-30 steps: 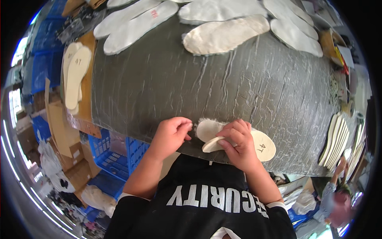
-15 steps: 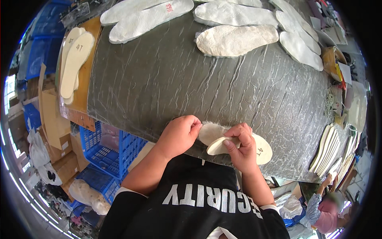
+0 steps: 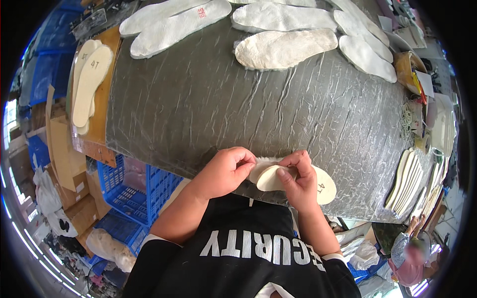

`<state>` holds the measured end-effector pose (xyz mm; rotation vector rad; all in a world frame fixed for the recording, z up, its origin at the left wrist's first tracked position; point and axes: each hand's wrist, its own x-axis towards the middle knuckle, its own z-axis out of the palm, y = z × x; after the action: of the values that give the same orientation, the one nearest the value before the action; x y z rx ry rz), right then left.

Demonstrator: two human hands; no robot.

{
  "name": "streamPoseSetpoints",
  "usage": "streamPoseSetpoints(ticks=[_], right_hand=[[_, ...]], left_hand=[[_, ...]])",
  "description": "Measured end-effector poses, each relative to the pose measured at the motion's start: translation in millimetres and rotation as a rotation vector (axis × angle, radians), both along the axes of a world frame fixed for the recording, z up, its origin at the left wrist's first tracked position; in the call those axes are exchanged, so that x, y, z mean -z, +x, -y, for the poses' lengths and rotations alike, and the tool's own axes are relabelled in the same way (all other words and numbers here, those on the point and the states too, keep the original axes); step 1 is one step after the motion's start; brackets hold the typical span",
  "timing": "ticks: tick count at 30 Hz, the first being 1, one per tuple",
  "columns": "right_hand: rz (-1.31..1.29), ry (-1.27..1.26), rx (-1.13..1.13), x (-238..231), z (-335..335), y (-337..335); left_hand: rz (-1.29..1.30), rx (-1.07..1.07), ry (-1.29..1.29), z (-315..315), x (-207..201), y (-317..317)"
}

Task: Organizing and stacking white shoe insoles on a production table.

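Note:
At the near edge of the dark table, my left hand [image 3: 226, 171] is closed, thumb and fingertips pinching the left end of a fuzzy white fleece insole [image 3: 254, 173]. My right hand [image 3: 299, 181] grips a smooth cream insole [image 3: 326, 186] between thumb and fingers. This cream insole lies over the fleece one. Its left end is bent up and folded back under my right thumb, while the rounded right end rests near the table edge. Much of the fleece piece is hidden beneath the cream insole and my fingers.
White fleece insoles [image 3: 285, 48] lie along the far side of the dark table [image 3: 198, 109]. Cream insoles [image 3: 93, 84] sit on a board at left; more cream insoles [image 3: 405, 181] stand in a row at right. Below left is a blue crate [image 3: 126, 186]. A co-worker [image 3: 411, 263] is at lower right.
The view has shifted slightly, moving the table items left in the picture. Both hands keep their grips. Less of the fleece shows between them, and its fuzzy edge stands up more.

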<state>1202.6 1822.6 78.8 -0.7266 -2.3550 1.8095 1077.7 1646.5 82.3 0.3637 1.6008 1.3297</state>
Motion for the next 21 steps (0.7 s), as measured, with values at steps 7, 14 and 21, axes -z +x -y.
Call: streamPoseSetpoints(ticks=[7,14,21], right_hand=[[-0.001,-0.102,0.024,4.3,-0.9,5.1],[-0.014,-0.125,0.057,2.5,0.2,6.2],[-0.039,-0.103,0.098,3.5,0.3,7.0]], left_hand=[[0.041,0.018,-0.056,-8.7,-9.6,2.9],[0.083,0.006,-0.058,-13.4,-14.1,5.7],[0.141,-0.026,0.006,-15.8,-16.3,8.2]])
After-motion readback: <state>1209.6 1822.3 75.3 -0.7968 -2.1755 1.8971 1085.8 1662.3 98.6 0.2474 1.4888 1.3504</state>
